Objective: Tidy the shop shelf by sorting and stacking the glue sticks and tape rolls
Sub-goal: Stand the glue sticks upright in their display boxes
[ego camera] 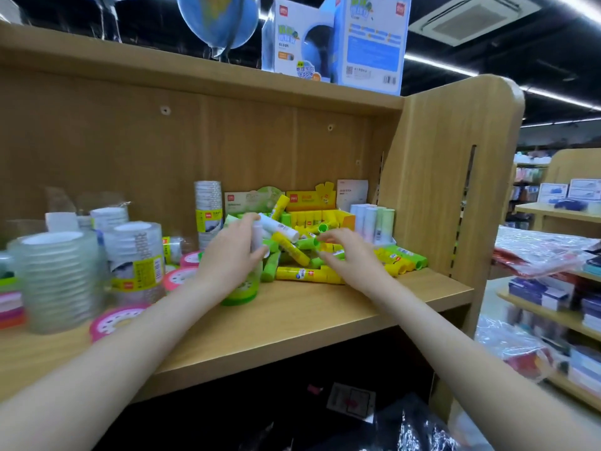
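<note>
A loose heap of yellow and green glue sticks (pixel 292 252) lies on the wooden shelf (pixel 292 320), in front of a yellow display box (pixel 320 216) of more sticks. My left hand (pixel 231 255) grips a pale glue stick (pixel 258 237) upright, above a green-based tub (pixel 242 289). My right hand (pixel 348 252) hovers over the heap with fingers curled, fingertips at a green-capped stick (pixel 312 244); whether it holds it is unclear. Stacks of clear tape rolls (pixel 58 275) stand at the left, with pink-cored rolls (pixel 113 320) lying flat.
A tall tape stack (pixel 208 213) and pastel glue sticks (pixel 374 222) stand near the back panel. The shelf's side wall (pixel 448 177) closes the right end. Globe boxes (pixel 335 40) sit on top. Another shelf with packets (pixel 546 255) is at the right.
</note>
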Demonstrator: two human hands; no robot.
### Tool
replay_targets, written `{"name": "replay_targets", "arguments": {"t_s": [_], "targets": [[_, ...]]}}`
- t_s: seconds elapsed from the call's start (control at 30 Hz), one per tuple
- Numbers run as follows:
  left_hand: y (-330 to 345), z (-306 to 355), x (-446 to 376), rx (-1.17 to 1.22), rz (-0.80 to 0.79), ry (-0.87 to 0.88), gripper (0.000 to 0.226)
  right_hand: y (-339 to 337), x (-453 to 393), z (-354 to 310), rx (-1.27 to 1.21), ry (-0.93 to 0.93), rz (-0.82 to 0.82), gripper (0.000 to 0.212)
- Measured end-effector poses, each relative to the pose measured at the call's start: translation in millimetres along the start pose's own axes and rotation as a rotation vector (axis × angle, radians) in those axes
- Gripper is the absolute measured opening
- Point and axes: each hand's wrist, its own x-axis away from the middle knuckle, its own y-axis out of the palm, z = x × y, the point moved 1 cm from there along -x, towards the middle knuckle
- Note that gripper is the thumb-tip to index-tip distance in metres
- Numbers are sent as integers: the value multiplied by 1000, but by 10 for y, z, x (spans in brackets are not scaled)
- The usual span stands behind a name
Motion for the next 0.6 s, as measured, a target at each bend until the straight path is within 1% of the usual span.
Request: {"name": "replay_targets", "arguments": {"t_s": [0.03,0.07,0.13,0.17,0.23,0.27,0.33,0.4,0.47,0.53,0.6], "targets": [[5,-13,10,40,-12,-13,51,62,-78,-58,-6,1,15,32],[10,-14,20,85,13,-22,47,135,-157,-118,-6,1,28,34],[-11,14,34,189,112,-47,39,304,-306,-200,40,2,35,35],[-15,22,40,241,171,-56,37,376,-368,-228,108,6,26,36],[-36,25,31,335,278,-52,36,471,-470,-250,246,14,-8,35],[-53,22,26,368,301,-44,36,496,-504,-255,282,17,-16,34],[-55,25,34,423,317,-16,38,511,-553,-246,282,19,34,31],[-44,37,35,476,324,-6,40,495,-575,-223,142,18,140,24],[-56,84,24,487,339,11,42,423,-569,-187,-90,50,296,16],[-46,162,23,408,341,70,43,306,-524,-130,-273,120,468,10],[-3,263,60,258,323,187,45,184,-443,-57,-434,228,564,7]]}}
